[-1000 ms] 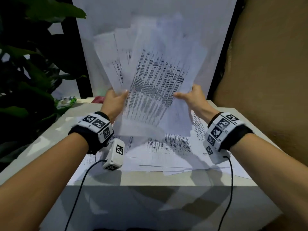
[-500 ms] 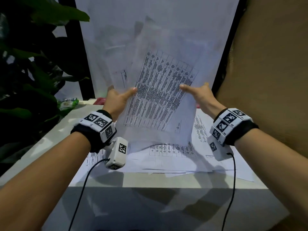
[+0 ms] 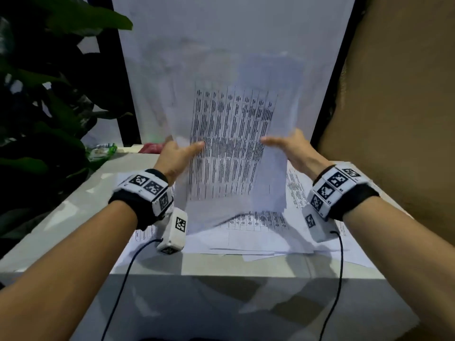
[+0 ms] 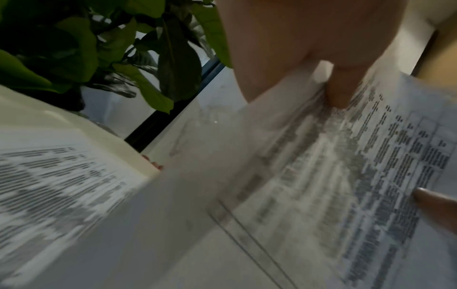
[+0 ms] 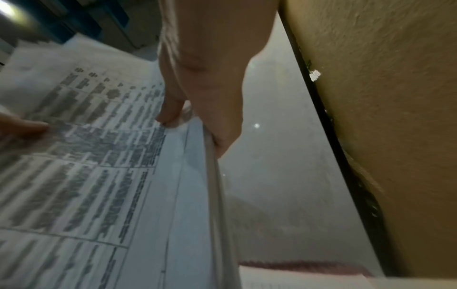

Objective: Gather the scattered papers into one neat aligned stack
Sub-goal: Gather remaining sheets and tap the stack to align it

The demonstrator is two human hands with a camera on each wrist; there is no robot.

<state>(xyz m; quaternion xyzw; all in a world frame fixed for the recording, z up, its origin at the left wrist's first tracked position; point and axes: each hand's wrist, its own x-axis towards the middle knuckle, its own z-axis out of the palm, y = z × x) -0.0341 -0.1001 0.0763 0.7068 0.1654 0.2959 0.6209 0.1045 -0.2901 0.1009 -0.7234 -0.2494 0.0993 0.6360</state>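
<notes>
We see a bundle of printed papers (image 3: 234, 153) held upright in the middle of the frame, above more sheets (image 3: 258, 232) lying loose and overlapping on a white table (image 3: 61, 217). How many sheets are in the bundle or on the table we cannot count; the edges blur together. The table's near edge crosses the lower part of the frame. Behind the bundle hangs a pale panel (image 3: 221, 45), with a tan wall (image 3: 406, 94) at the right and a dark leafy plant (image 3: 49, 94) at the upper left. A green packet (image 3: 102, 150) and something red (image 3: 152, 147) sit at the table's far edge.

We count two hands. The left hand (image 3: 176, 158) grips the bundle's left edge, thumb laid across the printed face and fingers behind. The right hand (image 3: 293, 148) grips the right edge the same way, thumb in front, fingers behind. Each wrist carries a band with black-and-white markers (image 3: 147, 187) and a small white camera block (image 3: 174, 230) on a cable.
</notes>
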